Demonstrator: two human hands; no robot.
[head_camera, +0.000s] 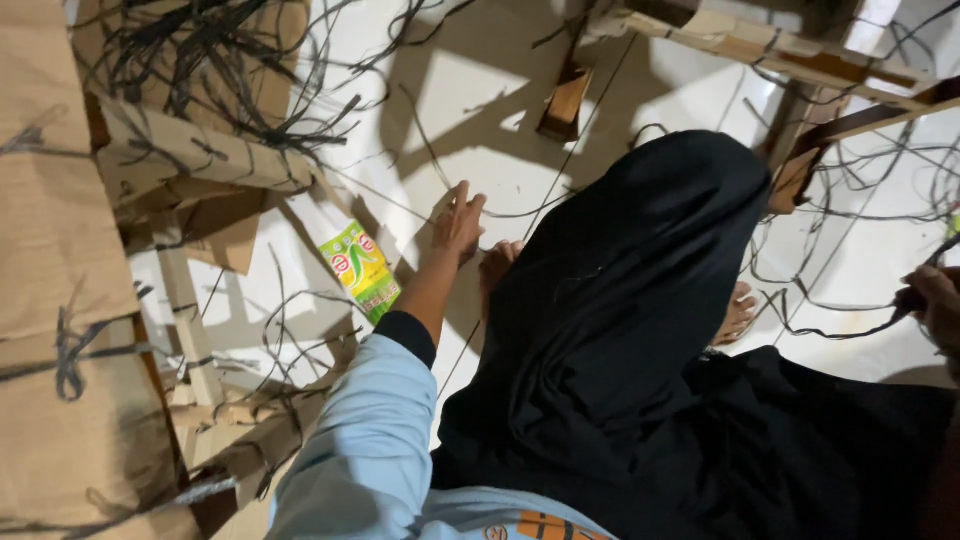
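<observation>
From the head camera, I look down at a white floor (480, 110) with patches of light and shadow on it. My left hand (458, 222) reaches out over the floor with its fingers loose and spread. It holds nothing that I can see. A thin dark string (560, 165) runs across the floor just beside the fingertips. I cannot tell if the hand touches it. The arm wears a light blue sleeve (365, 440) with a dark cuff.

My right hand (935, 300) is at the far right edge, and only part of it shows. It is curled around the end of a black cord (840, 332) that trails away over the floor.

A big black cloth (620, 330) covers my lap and legs in the middle. Two bare feet peek out from under it, one foot (497, 265) near the left hand and the other (740, 312) on the right side.

A small green and yellow packet (362, 270) lies flat on the floor, left of my arm. Brown cardboard (50, 250) is stacked along the left side. A heap of tangled black strips (210, 60) sits on top of it. More black strips are scattered over the floor. A wooden frame (780, 50) crosses the top right corner.
</observation>
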